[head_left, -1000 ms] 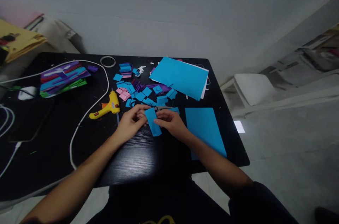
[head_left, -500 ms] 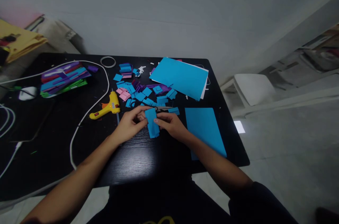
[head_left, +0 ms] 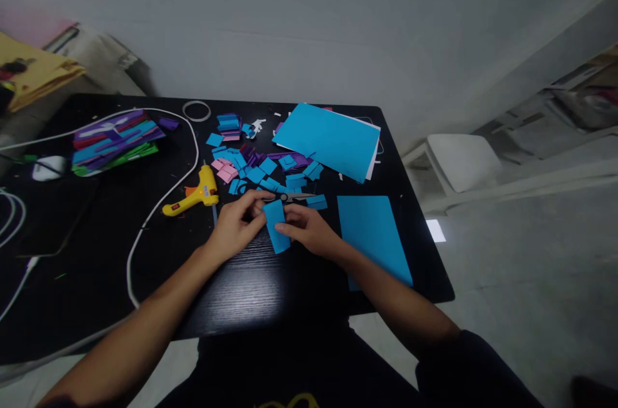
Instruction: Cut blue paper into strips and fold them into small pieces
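Observation:
Between my two hands is a small strip of blue paper (head_left: 273,216), held upright over the dark tabletop. My left hand (head_left: 235,226) pinches its left side with thumb and fingers. From the right, my right hand (head_left: 313,228) grips it, thumb flat across the front and fingers tucked behind. Just beyond my fingers lie scissors (head_left: 295,197), their handles partly hidden by my left hand. Small folded blue pieces (head_left: 255,174) are heaped behind them, with pink pieces (head_left: 225,170) at the heap's left side.
A yellow glue gun (head_left: 205,186) rests left of my hands, near a long white cable (head_left: 140,234). Blue sheets (head_left: 328,141) lie at the back, and another blue sheet (head_left: 371,234) sits under my right forearm. A bundle of coloured paper (head_left: 113,141) is at far left.
My right thumb has slid left across the strip, whose lower end has shifted slightly. More of the scissors shows behind my hands.

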The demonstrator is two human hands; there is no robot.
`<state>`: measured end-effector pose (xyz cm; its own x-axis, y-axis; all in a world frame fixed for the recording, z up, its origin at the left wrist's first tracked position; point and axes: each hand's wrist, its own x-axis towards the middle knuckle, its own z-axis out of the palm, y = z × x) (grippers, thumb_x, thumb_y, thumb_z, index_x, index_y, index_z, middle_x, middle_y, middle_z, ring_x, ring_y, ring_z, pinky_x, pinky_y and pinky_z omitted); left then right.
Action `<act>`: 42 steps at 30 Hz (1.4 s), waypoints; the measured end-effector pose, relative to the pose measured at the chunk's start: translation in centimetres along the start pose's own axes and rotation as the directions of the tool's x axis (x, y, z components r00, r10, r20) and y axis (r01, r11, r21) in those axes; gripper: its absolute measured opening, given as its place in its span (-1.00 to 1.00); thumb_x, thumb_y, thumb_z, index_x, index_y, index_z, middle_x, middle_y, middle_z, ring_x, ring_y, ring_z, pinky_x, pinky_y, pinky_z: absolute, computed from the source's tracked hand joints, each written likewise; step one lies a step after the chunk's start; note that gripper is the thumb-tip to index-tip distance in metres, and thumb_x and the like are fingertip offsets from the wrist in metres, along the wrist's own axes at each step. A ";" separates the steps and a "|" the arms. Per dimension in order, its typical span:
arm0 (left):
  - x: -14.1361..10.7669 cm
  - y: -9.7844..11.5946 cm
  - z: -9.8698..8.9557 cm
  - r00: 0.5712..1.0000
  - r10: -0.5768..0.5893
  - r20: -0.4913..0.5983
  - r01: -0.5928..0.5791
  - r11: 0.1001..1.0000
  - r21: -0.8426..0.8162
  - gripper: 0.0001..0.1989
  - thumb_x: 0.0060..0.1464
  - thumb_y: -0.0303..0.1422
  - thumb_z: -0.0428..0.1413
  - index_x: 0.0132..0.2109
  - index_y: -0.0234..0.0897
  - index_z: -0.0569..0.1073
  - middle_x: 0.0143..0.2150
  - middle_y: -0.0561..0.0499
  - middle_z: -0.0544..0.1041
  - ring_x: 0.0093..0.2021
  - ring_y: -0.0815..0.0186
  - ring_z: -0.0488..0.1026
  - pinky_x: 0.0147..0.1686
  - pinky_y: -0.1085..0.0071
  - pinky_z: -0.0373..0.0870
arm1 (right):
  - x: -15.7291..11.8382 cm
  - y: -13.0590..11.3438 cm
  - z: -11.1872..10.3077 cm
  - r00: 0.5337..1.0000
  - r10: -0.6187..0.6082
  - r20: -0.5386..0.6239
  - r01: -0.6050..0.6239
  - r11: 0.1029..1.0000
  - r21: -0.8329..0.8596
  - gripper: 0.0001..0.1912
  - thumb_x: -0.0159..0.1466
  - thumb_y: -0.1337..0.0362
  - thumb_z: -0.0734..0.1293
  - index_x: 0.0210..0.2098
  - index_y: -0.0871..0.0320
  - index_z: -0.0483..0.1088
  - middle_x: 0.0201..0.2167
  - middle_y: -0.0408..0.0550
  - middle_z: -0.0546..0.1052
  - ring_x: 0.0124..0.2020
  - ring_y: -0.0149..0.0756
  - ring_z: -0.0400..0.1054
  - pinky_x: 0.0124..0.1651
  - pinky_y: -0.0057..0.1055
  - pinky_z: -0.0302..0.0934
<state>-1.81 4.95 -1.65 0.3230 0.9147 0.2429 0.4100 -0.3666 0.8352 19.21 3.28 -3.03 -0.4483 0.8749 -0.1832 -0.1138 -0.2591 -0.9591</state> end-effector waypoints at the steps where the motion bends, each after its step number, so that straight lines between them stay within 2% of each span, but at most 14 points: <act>1: 0.0 0.1 0.0 1.000 0.027 0.001 -0.027 0.999 0.036 -0.73 0.27 -0.35 0.15 0.08 -0.25 0.55 -0.36 0.09 0.54 -0.39 0.38 0.47 -0.33 0.50 0.42 | 0.0 0.1 0.0 1.000 0.002 0.000 -0.002 1.000 0.002 -0.66 0.21 0.12 0.52 -0.08 0.13 0.54 -0.29 -0.12 0.62 -0.29 -0.28 0.50 -0.12 -0.30 0.36; 7: -0.2 -0.1 -0.2 0.990 0.138 0.014 -0.138 0.981 0.133 -0.71 0.32 -0.36 0.09 0.09 -0.24 0.60 -0.10 -0.06 0.69 -0.24 0.30 0.59 -0.18 0.41 0.52 | 0.2 0.4 -0.1 0.999 0.040 0.005 -0.040 0.999 -0.004 -0.60 0.11 0.13 0.59 -0.11 0.15 0.56 -0.38 -0.16 0.60 -0.31 -0.28 0.50 -0.14 -0.30 0.37; 11: -0.2 -0.2 -0.6 0.988 0.154 0.009 -0.153 0.972 0.178 -0.73 0.32 -0.34 0.09 0.06 -0.26 0.59 -0.18 -0.05 0.69 -0.30 0.29 0.60 -0.27 0.43 0.50 | 0.1 0.0 -0.1 0.999 0.027 0.028 -0.026 0.999 -0.019 -0.64 0.15 0.14 0.56 -0.10 0.14 0.59 -0.31 -0.11 0.63 -0.27 -0.27 0.52 -0.09 -0.27 0.39; 16: 0.0 0.1 -0.6 0.995 0.093 0.022 -0.096 0.982 0.161 -0.75 0.32 -0.33 0.04 0.06 -0.26 0.51 -0.21 -0.01 0.64 -0.31 0.30 0.57 -0.27 0.44 0.48 | -0.1 -0.1 -0.1 1.000 0.024 -0.009 -0.024 1.000 -0.020 -0.70 0.18 0.14 0.54 -0.12 0.12 0.61 -0.30 -0.11 0.65 -0.27 -0.27 0.53 -0.07 -0.24 0.41; 20: 0.2 -0.1 -0.3 1.000 0.019 0.005 -0.019 0.999 0.041 -0.74 0.33 -0.28 0.08 0.07 -0.26 0.48 -0.37 0.09 0.54 -0.40 0.35 0.50 -0.36 0.48 0.43 | 0.1 0.2 -0.2 0.996 0.011 -0.093 -0.014 0.999 -0.034 -0.72 0.17 0.12 0.54 -0.17 0.11 0.60 -0.29 -0.11 0.64 -0.26 -0.25 0.54 -0.08 -0.25 0.40; 22: 0.2 -0.3 -0.3 1.000 0.015 -0.003 -0.015 1.000 -0.001 -0.72 0.32 -0.27 0.10 0.10 -0.27 0.50 -0.39 0.10 0.53 -0.42 0.37 0.49 -0.37 0.49 0.43 | 0.2 0.2 -0.2 0.993 0.005 -0.119 -0.009 0.999 -0.033 -0.72 0.16 0.13 0.55 -0.19 0.11 0.60 -0.30 -0.12 0.64 -0.25 -0.26 0.54 -0.07 -0.26 0.41; 27: -0.1 -0.8 -0.5 0.997 0.019 -0.078 -0.014 0.998 0.065 -0.66 0.29 -0.34 0.12 0.16 -0.25 0.57 -0.21 0.00 0.68 -0.39 0.35 0.57 -0.38 0.48 0.46 | 0.0 -0.3 0.0 0.996 0.069 -0.052 -0.067 0.997 0.043 -0.67 0.17 0.07 0.55 -0.19 0.15 0.56 -0.29 -0.09 0.63 -0.26 -0.23 0.57 -0.18 -0.26 0.51; 30: -0.1 -1.0 -0.5 0.993 -0.026 -0.116 0.027 1.000 0.009 -0.62 0.30 -0.35 0.10 0.20 -0.25 0.57 -0.24 -0.01 0.71 -0.39 0.32 0.61 -0.33 0.44 0.53 | -0.1 -0.3 0.1 0.994 0.103 -0.037 -0.100 0.991 0.087 -0.62 0.14 0.03 0.57 -0.22 0.18 0.54 -0.29 -0.06 0.63 -0.26 -0.21 0.60 -0.24 -0.27 0.55; 34: 0.0 -1.2 -0.5 0.991 -0.095 -0.099 0.083 0.989 -0.125 -0.55 0.29 -0.31 0.13 0.28 -0.27 0.50 -0.23 -0.02 0.71 -0.34 0.27 0.64 -0.22 0.36 0.58 | 0.3 0.3 -0.1 0.990 0.082 -0.111 -0.070 0.992 0.105 -0.60 0.09 0.02 0.60 -0.26 0.18 0.54 -0.35 -0.07 0.64 -0.28 -0.20 0.62 -0.21 -0.24 0.59; 39: 0.5 -0.6 -1.3 0.998 -0.048 0.030 0.054 0.970 -0.237 -0.42 0.18 -0.35 0.21 0.34 -0.26 0.43 -0.06 -0.10 0.66 -0.08 0.17 0.62 -0.04 0.30 0.54 | 0.6 0.8 -0.5 0.955 -0.014 -0.295 0.020 1.000 0.016 -0.61 0.08 0.08 0.59 -0.19 0.16 0.58 -0.29 -0.05 0.65 -0.32 -0.17 0.61 -0.20 -0.16 0.59; 42: 0.7 -0.1 -1.4 0.994 -0.110 0.026 0.113 0.968 -0.225 -0.58 0.22 -0.24 0.21 0.17 -0.26 0.57 -0.22 -0.04 0.63 -0.24 0.24 0.57 -0.22 0.38 0.52 | 0.4 0.6 -0.4 0.946 -0.082 -0.313 0.058 0.995 -0.084 -0.66 0.14 0.12 0.56 -0.13 0.13 0.61 -0.21 -0.02 0.66 -0.32 -0.17 0.61 -0.14 -0.11 0.58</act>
<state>-2.85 5.87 -0.87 0.2982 0.9447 0.1368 0.2413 -0.2132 0.9467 19.33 3.71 -3.74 -0.1371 0.9772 -0.1623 -0.0654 -0.1724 -0.9829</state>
